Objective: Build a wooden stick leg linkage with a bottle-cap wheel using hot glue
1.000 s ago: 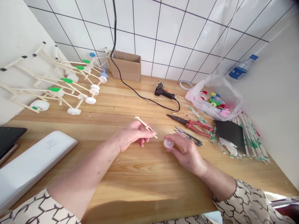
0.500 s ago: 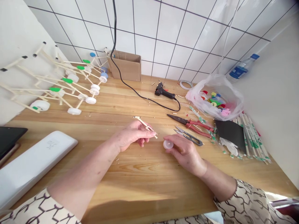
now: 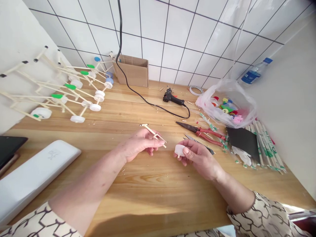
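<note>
My left hand (image 3: 142, 144) is closed around a small frame of joined wooden sticks (image 3: 150, 130), whose far end is dark-tipped. In my right hand (image 3: 198, 157) a white plastic bottle cap (image 3: 179, 150) is pinched between thumb and fingers. A short stub of stick pokes out below the cap. The two hands are apart, both over the wooden table (image 3: 148, 187). Just behind my right hand lie grey thread snips (image 3: 199, 143), partly covered by it, and red-handled long-nose pliers (image 3: 201, 131).
Several stick models with cap wheels (image 3: 77, 118) stand at the left. A glue gun (image 3: 172, 97), cardboard box (image 3: 133, 70) and tape roll (image 3: 196, 90) are at the back. Right: a bag of caps (image 3: 228, 105), wrapped chopsticks (image 3: 269, 148). Left front: a white power bank (image 3: 46, 174).
My right hand has turned the white cap over and tilted it, so the stick stub now points down. My left hand has stayed almost still with the stick frame.
</note>
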Demonstrator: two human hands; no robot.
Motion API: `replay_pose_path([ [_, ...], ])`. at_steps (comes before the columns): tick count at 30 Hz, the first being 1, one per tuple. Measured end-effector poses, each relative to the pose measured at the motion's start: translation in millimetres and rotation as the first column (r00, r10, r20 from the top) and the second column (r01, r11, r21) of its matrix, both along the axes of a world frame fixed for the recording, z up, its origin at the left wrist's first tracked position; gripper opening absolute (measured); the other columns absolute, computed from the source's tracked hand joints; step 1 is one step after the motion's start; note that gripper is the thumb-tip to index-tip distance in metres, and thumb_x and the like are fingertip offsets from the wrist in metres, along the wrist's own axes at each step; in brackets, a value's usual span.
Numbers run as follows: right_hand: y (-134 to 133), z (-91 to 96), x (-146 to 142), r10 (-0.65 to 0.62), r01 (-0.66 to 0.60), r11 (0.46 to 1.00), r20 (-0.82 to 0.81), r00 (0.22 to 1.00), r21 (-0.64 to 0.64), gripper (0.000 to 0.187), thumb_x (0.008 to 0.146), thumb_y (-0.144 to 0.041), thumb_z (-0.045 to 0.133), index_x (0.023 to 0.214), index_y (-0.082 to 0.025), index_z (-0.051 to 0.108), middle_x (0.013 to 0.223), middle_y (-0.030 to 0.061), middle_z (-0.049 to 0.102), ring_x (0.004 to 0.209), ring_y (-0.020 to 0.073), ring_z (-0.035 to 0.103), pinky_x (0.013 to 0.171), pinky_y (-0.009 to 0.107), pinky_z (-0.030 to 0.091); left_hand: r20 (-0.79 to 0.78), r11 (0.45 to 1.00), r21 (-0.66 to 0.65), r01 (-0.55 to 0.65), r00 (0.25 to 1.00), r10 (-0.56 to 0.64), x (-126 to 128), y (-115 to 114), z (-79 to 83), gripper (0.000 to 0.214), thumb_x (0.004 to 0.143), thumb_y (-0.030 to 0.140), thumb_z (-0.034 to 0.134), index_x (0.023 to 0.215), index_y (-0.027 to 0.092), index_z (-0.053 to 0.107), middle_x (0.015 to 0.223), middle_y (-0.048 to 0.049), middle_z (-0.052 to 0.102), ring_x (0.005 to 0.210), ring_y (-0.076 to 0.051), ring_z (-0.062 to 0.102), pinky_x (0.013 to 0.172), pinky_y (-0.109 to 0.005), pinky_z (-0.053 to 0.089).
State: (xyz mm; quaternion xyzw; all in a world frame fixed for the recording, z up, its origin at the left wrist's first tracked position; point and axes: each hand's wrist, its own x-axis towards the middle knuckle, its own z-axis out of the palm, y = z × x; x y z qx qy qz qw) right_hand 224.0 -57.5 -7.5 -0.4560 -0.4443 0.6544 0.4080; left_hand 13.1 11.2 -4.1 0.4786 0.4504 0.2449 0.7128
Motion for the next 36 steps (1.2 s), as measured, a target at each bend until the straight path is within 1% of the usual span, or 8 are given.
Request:
replay_pose_path([
  [3,1.7,-0.4,-0.1,-0.004,-0.007,0.996,-0.121,0.993,-0.089,0.032,0.078,-0.041,0.069,0.09,-0.014,0.06,0.079,0.0086,0.068,0.062,0.0126,0.057,0.048,0.021,0.04,0.063,1.0,0.015,-0.006,0.998,0.005,0.4,-1.3,2.2,0.038,0.06,0.021,0.076,0.091,0.014,0.057,0.069,0.0011,0.062,0.065,-0.014,0.057,0.052,-0.026,0.045],
  [7,1.9,2.3,-0.3,0.003,-0.028,0.989,-0.174,0.985,-0.143,0.031,0.075,-0.038,0.072,0.09,-0.013,0.062,0.079,0.0079,0.067,0.06,0.0111,0.055,0.048,0.021,0.04,0.151,0.997,0.036,0.068,0.986,-0.072,-0.3,-4.4,3.7,0.047,0.059,0.018,0.076,0.101,0.016,0.055,0.071,0.0029,0.061,0.071,-0.014,0.058,0.066,-0.028,0.046],
  [11,0.9,5.1,0.3,0.035,-0.052,0.994,-0.169,0.985,-0.095,0.032,0.072,-0.032,0.076,0.095,-0.013,0.063,0.076,0.0029,0.064,0.06,0.009,0.053,0.052,0.021,0.041,0.191,0.992,0.087,0.087,0.976,-0.103,1.3,-8.4,6.9,0.047,0.06,0.015,0.075,0.104,0.018,0.056,0.078,0.0019,0.061,0.076,-0.013,0.057,0.071,-0.028,0.045],
  [16,-1.3,3.7,0.0,0.028,-0.026,1.0,-0.126,0.992,0.014,0.033,0.073,-0.029,0.075,0.101,-0.016,0.062,0.088,0.0045,0.063,0.074,0.0123,0.056,0.058,0.022,0.045,0.239,0.993,0.096,0.072,0.967,-0.093,5.2,-14.2,12.8,0.047,0.058,0.013,0.076,0.102,0.019,0.058,0.081,0.0004,0.059,0.076,-0.013,0.055,0.07,-0.027,0.046],
  [22,-3.7,4.6,-1.1,0.015,-0.006,0.998,-0.138,0.99,0.066,0.034,0.074,-0.031,0.074,0.102,-0.017,0.06,0.089,0.0034,0.064,0.071,0.0099,0.055,0.061,0.021,0.046,0.269,0.986,0.142,0.085,0.956,-0.121,6.6,-22.0,12.1,0.048,0.062,0.011,0.076,0.105,0.022,0.057,0.088,0.0003,0.058,0.082,-0.013,0.054,0.072,-0.025,0.048],
  [28,-6.2,9.8,-1.5,0.012,-0.001,0.996,-0.121,0.993,0.089,0.034,0.075,-0.034,0.073,0.101,-0.017,0.061,0.084,0.0028,0.064,0.065,0.0094,0.053,0.059,0.021,0.044,0.221,0.975,0.181,0.127,0.961,-0.166,7.2,-27.9,9.9,0.045,0.069,0.014,0.074,0.108,0.024,0.056,0.098,-0.003,0.061,0.093,-0.017,0.057,0.079,-0.028,0.05],
  [31,-7.1,11.1,-2.1,0.003,0.007,0.995,-0.102,0.995,0.097,0.034,0.075,-0.036,0.073,0.1,-0.018,0.061,0.082,0.0029,0.063,0.064,0.0102,0.053,0.059,0.022,0.044,0.183,0.968,0.228,0.109,0.971,-0.152,8.0,-29.9,9.0,0.046,0.068,0.016,0.075,0.109,0.024,0.056,0.099,-0.0038,0.062,0.096,-0.018,0.058,0.083,-0.031,0.05],
  [36,-7.1,10.9,-3.0,0.001,0.011,0.994,-0.106,0.994,0.112,0.032,0.076,-0.035,0.072,0.101,-0.019,0.061,0.082,0.0027,0.063,0.064,0.01,0.052,0.059,0.022,0.045,0.175,0.969,0.234,0.077,0.977,-0.12,10.0,-32.4,9.1,0.045,0.068,0.02,0.076,0.108,0.023,0.056,0.1,-0.0045,0.063,0.097,-0.019,0.059,0.08,-0.029,0.051],
])
